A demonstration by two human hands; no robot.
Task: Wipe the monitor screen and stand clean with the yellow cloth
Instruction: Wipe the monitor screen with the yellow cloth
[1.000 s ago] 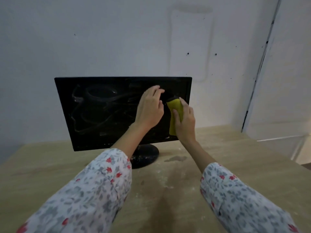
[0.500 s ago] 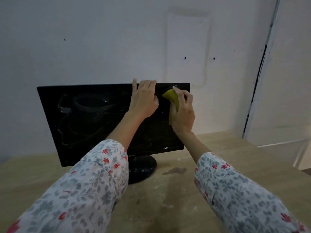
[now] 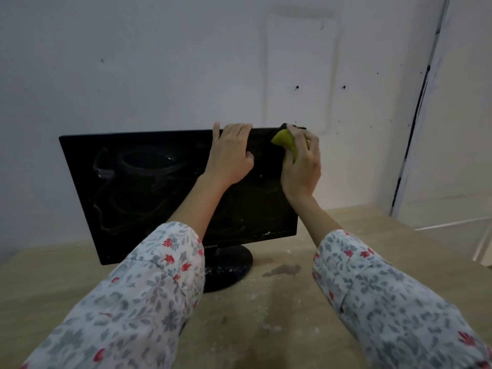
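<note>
A black monitor [image 3: 149,193] stands on a round black stand [image 3: 229,265] on a wooden table; its dark screen shows smeared streaks. My left hand [image 3: 230,153] grips the monitor's top edge right of centre, fingers hooked over the rim. My right hand [image 3: 302,163] holds the yellow cloth [image 3: 286,142] bunched against the screen's top right corner; most of the cloth is hidden under the fingers.
The light wooden table [image 3: 292,315] carries a dark damp patch [image 3: 283,270] and white specks near the stand. A white wall [image 3: 159,62] rises close behind the monitor. A white door or panel [image 3: 458,129] stands at the right.
Both hands rose from the middle of the screen to its top edge. My left hand took hold of the rim, and the cloth moved up into the top right corner.
</note>
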